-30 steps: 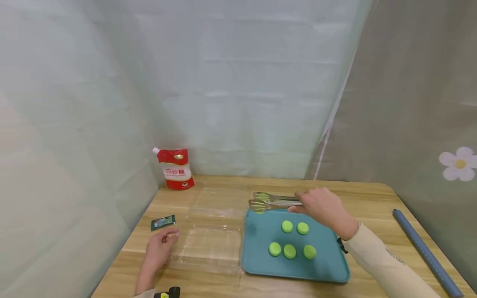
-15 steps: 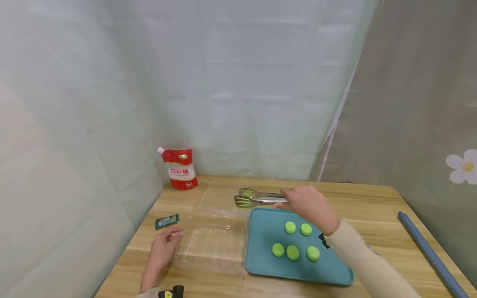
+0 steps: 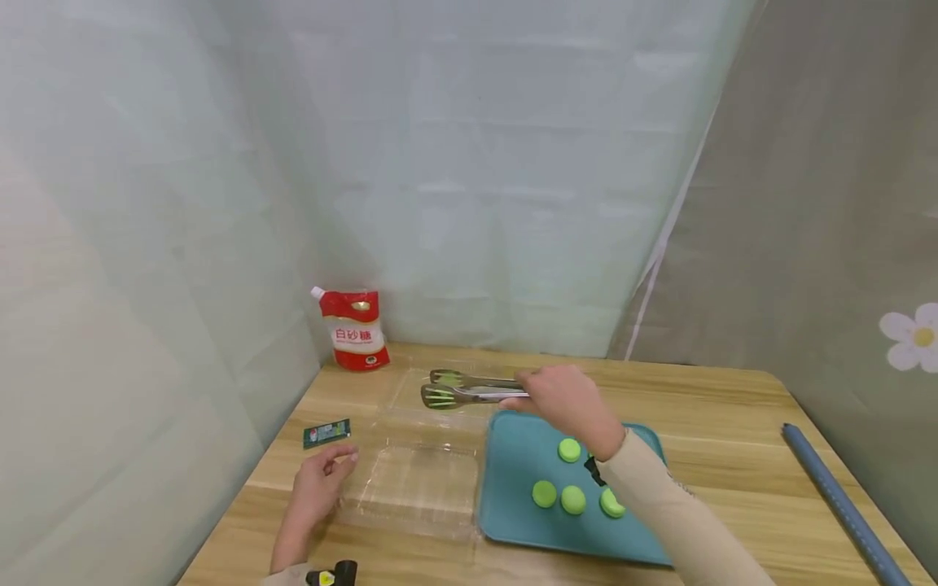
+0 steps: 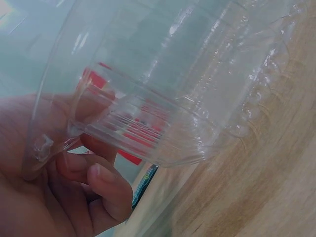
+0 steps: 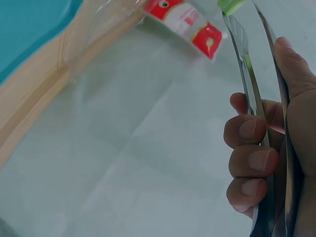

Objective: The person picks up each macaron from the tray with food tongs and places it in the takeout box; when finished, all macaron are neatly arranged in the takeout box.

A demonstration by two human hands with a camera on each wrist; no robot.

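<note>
My right hand (image 3: 560,407) grips metal slotted tongs (image 3: 487,394), fingers and thumb curled round both arms. Between the tong ends is a green macaron (image 5: 231,6), partly cut off in the right wrist view. The tongs hang over the raised lid half of a clear plastic box (image 3: 421,488). My left hand (image 3: 315,488) pinches the left rim of that box; in the left wrist view its fingers (image 4: 111,185) curl at the transparent edge. Several more green macarons (image 3: 544,494) lie on a teal tray (image 3: 513,531), some hidden by my right forearm.
A red and white sugar pouch (image 3: 357,332) stands at the back left. A small dark green sachet (image 3: 326,433) lies near my left hand. A long blue-grey rod (image 3: 843,500) lies along the right side of the wooden table (image 3: 725,439). Cloth curtains hang behind.
My right hand has carried the tongs and macaron leftward, from above the tray's far left corner to over the box's far half. The left hand stays at the box's rim.
</note>
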